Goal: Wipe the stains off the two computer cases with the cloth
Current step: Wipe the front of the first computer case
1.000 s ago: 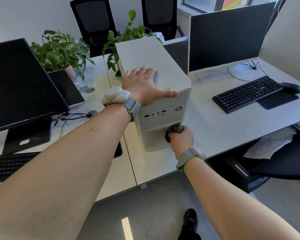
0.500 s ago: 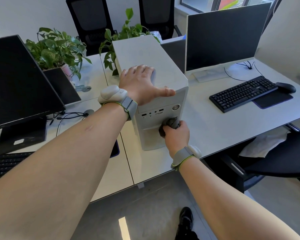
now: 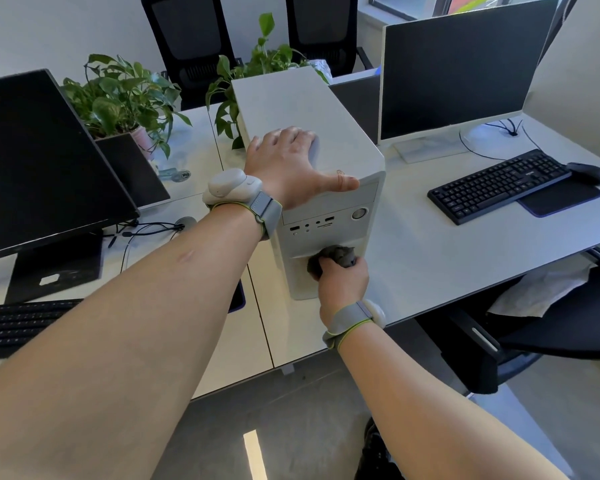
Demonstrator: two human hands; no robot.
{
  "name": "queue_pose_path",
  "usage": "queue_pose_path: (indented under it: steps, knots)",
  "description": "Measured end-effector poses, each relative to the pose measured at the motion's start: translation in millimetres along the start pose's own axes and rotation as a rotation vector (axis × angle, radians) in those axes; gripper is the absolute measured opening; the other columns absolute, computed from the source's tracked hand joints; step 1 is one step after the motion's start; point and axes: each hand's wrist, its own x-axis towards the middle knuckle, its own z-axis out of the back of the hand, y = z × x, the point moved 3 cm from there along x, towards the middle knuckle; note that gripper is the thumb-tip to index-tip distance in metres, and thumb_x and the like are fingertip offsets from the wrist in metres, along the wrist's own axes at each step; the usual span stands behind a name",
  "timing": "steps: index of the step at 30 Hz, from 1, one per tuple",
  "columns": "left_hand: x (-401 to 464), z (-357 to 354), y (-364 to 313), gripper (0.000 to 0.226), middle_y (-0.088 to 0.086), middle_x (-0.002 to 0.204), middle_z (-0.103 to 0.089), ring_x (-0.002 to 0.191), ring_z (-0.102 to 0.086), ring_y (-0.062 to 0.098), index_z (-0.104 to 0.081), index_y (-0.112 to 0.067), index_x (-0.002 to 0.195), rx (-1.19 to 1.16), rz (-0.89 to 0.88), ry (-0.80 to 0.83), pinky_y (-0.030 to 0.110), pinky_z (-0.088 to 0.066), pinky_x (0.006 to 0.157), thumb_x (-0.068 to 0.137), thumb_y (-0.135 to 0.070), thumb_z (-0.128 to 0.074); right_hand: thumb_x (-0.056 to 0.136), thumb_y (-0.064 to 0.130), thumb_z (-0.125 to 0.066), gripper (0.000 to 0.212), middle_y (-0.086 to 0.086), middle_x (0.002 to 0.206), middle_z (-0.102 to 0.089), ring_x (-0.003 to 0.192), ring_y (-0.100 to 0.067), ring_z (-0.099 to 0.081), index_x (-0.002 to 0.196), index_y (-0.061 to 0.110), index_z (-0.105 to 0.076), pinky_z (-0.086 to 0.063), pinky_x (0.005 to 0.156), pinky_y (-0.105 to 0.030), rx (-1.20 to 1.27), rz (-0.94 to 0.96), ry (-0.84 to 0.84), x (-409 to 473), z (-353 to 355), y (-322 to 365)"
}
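While a dark shoe (image 3: 373, 452) shows on the grey floor at the bottom of the frame, the right hand (image 3: 342, 282) just above centre grips a bunched dark grey cloth (image 3: 336, 257), fingers curled round it, pressing it against the lower front panel of the white computer case (image 3: 326, 133). That case stands upright on the white desk (image 3: 413, 258) at mid-frame. The left hand (image 3: 288, 164) rests flat on the case's top near its front edge, fingers straight, thumb spread along the edge. To the right lie a black keyboard (image 3: 497, 185) and mouse (image 3: 587, 172) before a dark monitor (image 3: 461, 67). Potted plants (image 3: 118, 95) and black chairs (image 3: 187, 39) fill the upper frame.
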Motion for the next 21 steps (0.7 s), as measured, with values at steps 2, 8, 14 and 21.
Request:
queue_pose_path:
  steps: [2, 8, 14, 21]
  knots:
    - [0, 0, 0, 0.123, -0.005, 0.163, -0.033, 0.152, -0.025, 0.023, -0.036, -0.029, 0.156, -0.002, 0.001, 0.002, 0.050, -0.016, 0.124, 0.060, -0.106, -0.033, 0.082, 0.010, -0.068, 0.020, -0.002, 0.086, -0.064, 0.075, -0.022, -0.061, 0.097, 0.016, -0.058, -0.058, 0.077, -0.040, -0.008, 0.002, -0.024, 1, -3, 0]
    - [-1, 1, -2, 0.124, -0.005, 0.163, -0.034, 0.151, -0.026, 0.022, -0.037, -0.029, 0.155, 0.004, 0.003, -0.002, 0.049, -0.016, 0.124, 0.058, -0.106, -0.032, 0.078, 0.009, -0.071, 0.023, -0.006, 0.088, -0.065, 0.084, -0.030, -0.066, 0.096, 0.017, -0.058, -0.061, 0.082, -0.050, 0.000, -0.131, 0.003, -5, -7, -8]
    - [0, 1, -2, 0.125, -0.005, 0.164, -0.032, 0.152, -0.024, 0.022, -0.036, -0.029, 0.156, -0.001, 0.006, 0.004, 0.050, -0.014, 0.124, 0.058, -0.106, -0.032, 0.079, 0.011, -0.069, 0.030, -0.004, 0.089, -0.064, 0.079, -0.024, -0.063, 0.107, 0.012, -0.059, -0.061, 0.078, -0.043, 0.008, -0.031, -0.015, -13, -18, 4]
    - [-1, 1, -3, 0.123, -0.005, 0.164, -0.033, 0.152, -0.024, 0.022, -0.037, -0.030, 0.155, -0.001, 0.013, 0.004, 0.049, -0.013, 0.124, 0.059, -0.106, -0.034, 0.079, 0.007, -0.068, 0.029, -0.005, 0.091, -0.064, 0.087, -0.032, -0.066, 0.106, 0.014, -0.057, -0.061, 0.081, -0.046, 0.046, -0.094, 0.033, -20, -18, 4]
